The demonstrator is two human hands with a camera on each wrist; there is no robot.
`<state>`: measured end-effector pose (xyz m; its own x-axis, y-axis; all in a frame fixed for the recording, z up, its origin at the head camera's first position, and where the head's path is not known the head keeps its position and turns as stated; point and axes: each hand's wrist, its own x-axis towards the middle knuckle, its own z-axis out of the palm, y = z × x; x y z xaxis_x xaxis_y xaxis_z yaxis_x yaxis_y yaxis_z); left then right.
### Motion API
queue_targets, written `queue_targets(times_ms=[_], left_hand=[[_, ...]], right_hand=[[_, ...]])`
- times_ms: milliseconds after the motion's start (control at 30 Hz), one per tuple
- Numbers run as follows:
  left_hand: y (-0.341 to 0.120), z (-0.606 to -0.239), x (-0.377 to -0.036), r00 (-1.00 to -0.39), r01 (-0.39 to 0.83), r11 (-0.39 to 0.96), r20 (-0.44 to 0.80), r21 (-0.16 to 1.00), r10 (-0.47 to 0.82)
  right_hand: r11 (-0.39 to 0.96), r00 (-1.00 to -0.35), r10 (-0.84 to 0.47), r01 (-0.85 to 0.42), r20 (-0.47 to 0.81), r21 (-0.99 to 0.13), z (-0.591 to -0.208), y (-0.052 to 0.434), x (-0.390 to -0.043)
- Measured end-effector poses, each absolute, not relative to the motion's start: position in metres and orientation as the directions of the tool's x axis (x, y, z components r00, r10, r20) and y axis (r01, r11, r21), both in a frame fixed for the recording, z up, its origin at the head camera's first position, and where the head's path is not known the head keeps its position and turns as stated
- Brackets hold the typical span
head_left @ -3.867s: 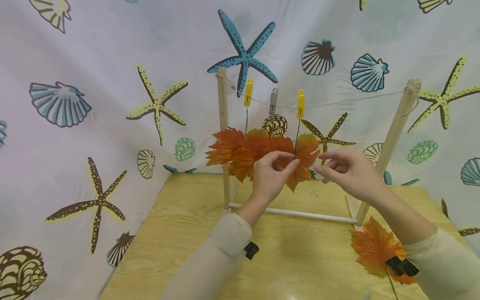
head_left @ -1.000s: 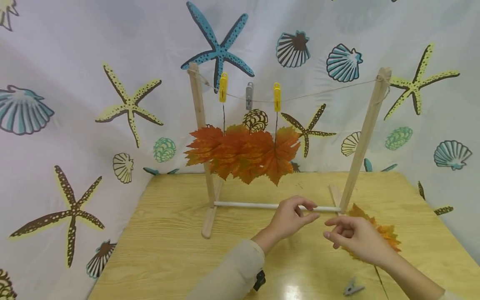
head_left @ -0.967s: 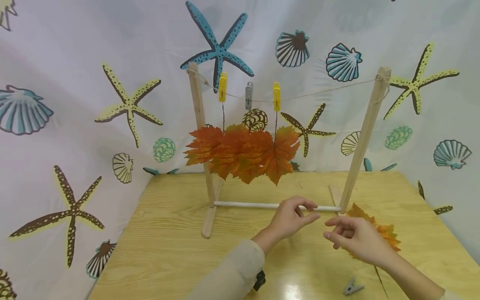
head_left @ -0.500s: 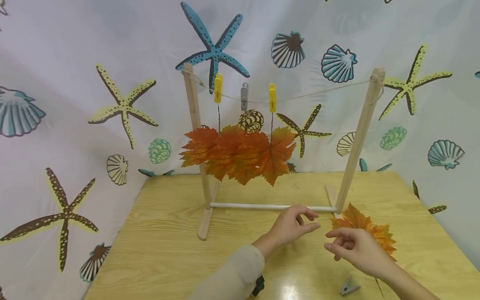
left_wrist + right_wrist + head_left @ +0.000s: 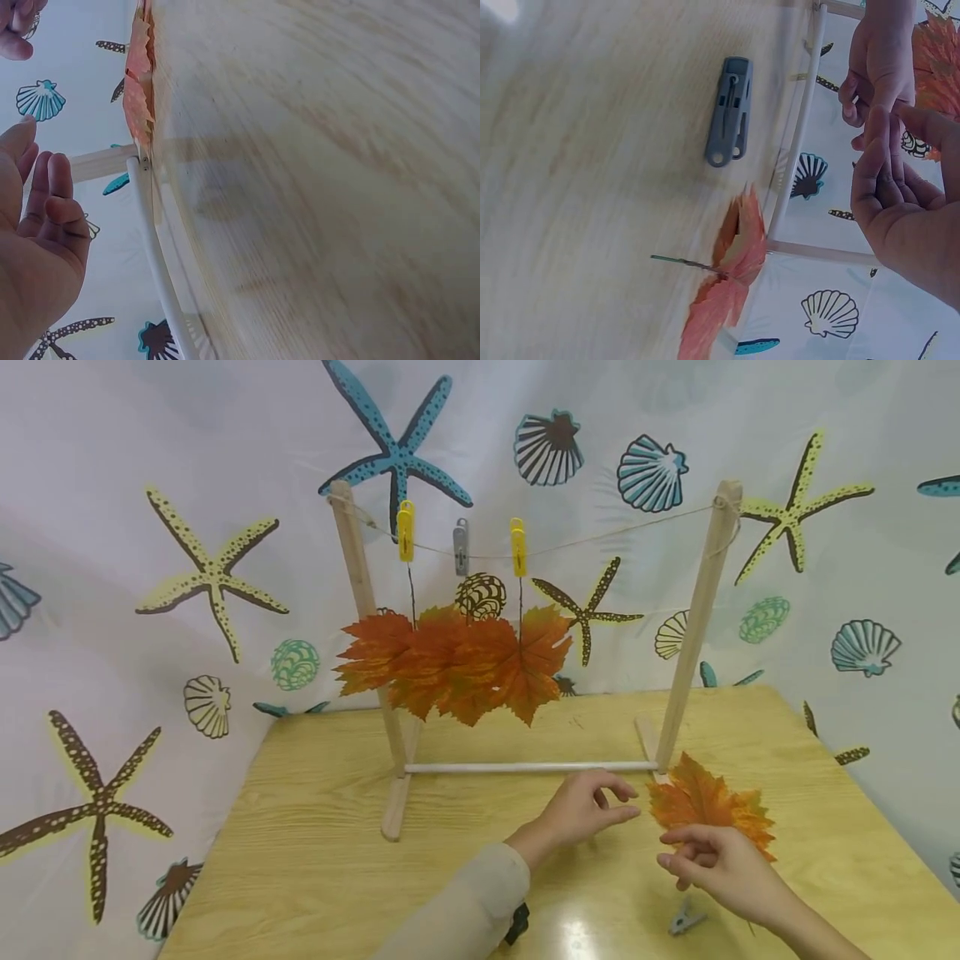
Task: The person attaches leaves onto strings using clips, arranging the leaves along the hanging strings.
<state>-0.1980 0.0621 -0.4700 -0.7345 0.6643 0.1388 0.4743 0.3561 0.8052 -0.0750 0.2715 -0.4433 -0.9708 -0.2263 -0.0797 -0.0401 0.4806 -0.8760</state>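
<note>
My left hand [image 5: 579,810] hovers low over the table in front of the rack's white rod, fingers loosely bent and holding nothing. To its right my right hand [image 5: 722,868] is also empty, its fingers relaxed, overlapping a loose orange maple leaf [image 5: 693,797] on the table in the head view. A grey clothespin [image 5: 729,112] lies on the table near that leaf's stem. On the string between the posts, two yellow clothespins [image 5: 518,547] hold leaf stems, and a grey clothespin [image 5: 461,547] sits between them. Several overlapping orange leaves [image 5: 457,664] hang below the string.
A wooden rack with a left post [image 5: 367,610], a right post [image 5: 693,635] and a white bottom rod [image 5: 525,767] stands on the wood-grain table [image 5: 315,877]. Behind it hangs a white curtain [image 5: 300,435] printed with shells and starfish.
Earlier my left hand was pinching at the rightmost hanging leaf with my right hand beside it. Both hands have since come down over the table, empty. The view has shifted slightly right.
</note>
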Motion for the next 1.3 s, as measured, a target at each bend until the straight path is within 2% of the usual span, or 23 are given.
queue_targets(times_ms=[267, 467, 700, 1033, 1300], left_hand=[[0.075, -0.474, -0.199, -0.687, 0.498, 0.309, 0.151, 0.81, 0.711], [0.079, -0.476, -0.201, -0.689, 0.501, 0.322, 0.144, 0.804, 0.711], [0.088, -0.481, -0.202, -0.663, 0.512, 0.308, 0.14, 0.802, 0.735], [0.104, -0.486, -0.201, -0.632, 0.542, 0.333, 0.113, 0.771, 0.766], [0.117, -0.493, -0.196, -0.593, 0.571, 0.34, 0.09, 0.748, 0.8]], right_hand=[[0.434, -0.974, -0.188, 0.035, -0.129, -0.9, -0.452, 0.28, -0.07], [0.42, -0.976, -0.184, 0.026, -0.113, -0.907, -0.457, 0.288, -0.068], [0.412, -0.97, -0.152, 0.11, -0.188, -0.905, -0.462, 0.297, -0.061], [0.367, -0.962, -0.201, 0.102, -0.186, -0.925, -0.473, 0.304, -0.06], [0.415, -0.954, -0.231, 0.08, -0.19, -0.906, -0.481, 0.305, -0.058]])
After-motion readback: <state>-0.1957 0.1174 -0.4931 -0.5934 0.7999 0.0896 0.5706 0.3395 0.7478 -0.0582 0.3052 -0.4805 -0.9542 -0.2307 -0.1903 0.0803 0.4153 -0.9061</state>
